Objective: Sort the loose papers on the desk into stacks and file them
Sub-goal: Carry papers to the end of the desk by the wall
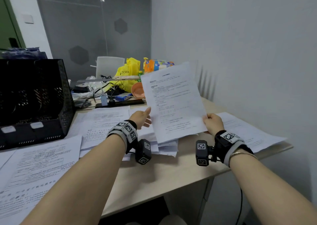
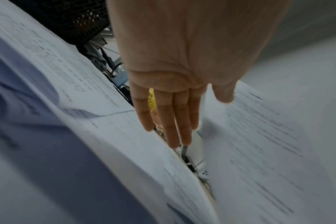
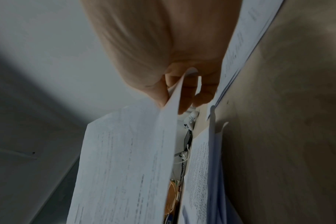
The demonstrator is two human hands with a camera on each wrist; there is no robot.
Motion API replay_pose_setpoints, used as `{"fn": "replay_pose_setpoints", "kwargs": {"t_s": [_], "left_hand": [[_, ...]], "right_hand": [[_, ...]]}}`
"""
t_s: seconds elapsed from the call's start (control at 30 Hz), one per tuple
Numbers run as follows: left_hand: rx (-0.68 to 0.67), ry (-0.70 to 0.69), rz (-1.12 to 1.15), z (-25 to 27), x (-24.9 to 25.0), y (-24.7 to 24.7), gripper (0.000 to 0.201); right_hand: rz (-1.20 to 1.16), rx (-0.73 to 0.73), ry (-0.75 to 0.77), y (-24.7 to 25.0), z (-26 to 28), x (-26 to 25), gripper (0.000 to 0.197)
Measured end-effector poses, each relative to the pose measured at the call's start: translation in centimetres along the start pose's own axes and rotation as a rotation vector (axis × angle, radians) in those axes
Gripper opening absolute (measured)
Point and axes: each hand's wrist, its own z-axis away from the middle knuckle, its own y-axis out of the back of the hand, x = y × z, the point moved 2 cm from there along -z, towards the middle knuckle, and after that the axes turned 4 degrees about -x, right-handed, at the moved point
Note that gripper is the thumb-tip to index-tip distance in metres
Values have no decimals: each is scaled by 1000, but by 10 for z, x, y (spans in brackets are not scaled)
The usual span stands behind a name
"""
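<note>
A printed sheet (image 1: 173, 101) is held up, tilted, above the desk. My right hand (image 1: 212, 122) pinches its lower right corner; in the right wrist view the thumb and fingers (image 3: 184, 97) close on that sheet's (image 3: 128, 159) edge. My left hand (image 1: 143, 119) is beside the sheet's left edge with fingers (image 2: 173, 118) straight and the thumb against the sheet (image 2: 259, 136). Loose printed papers (image 1: 103, 123) lie spread over the desk, with a messy pile (image 1: 168, 147) under the raised sheet. A black mesh file organizer (image 1: 37, 96) stands at the left.
More papers lie at the front left (image 1: 39, 166) and by the wall on the right (image 1: 250, 133). Behind are a yellow bag (image 1: 127, 73), an orange bowl (image 1: 137, 90), cables and a power strip (image 1: 120, 103). The beige desk (image 1: 154, 173) ends near me.
</note>
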Motion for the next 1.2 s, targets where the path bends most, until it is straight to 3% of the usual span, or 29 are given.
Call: {"fn": "replay_pose_setpoints", "kwargs": {"t_s": [0.13,0.23,0.33,0.4,0.47,0.53,0.6,0.7,0.8,0.97,1.2], "left_hand": [[-9,-80,61,6,7,-5,32],[23,-80,147,7,6,-3,37],[42,-80,169,5,3,-1,39],[52,-75,171,3,3,-3,40],[63,-66,172,0,5,-9,39],[91,-70,202,-4,9,-12,40],[108,-74,259,-9,15,-21,40],[98,-87,379,-15,26,-40,43],[55,-115,470,-17,41,-65,42],[-30,-170,474,-23,60,-103,49],[-216,-213,346,-16,84,-153,51]], "right_hand": [[25,-12,20,-10,5,-1,18],[52,-29,50,-13,9,-4,15],[139,-49,87,-11,12,-8,28],[268,3,99,-5,15,-11,39],[351,46,138,2,21,-20,37],[296,-42,222,4,30,-32,26],[227,-228,267,7,44,-43,21],[238,-484,225,10,63,-51,33],[273,-551,210,14,66,-49,49],[284,-466,204,28,60,-36,47],[295,-49,167,90,31,-4,39]]}}
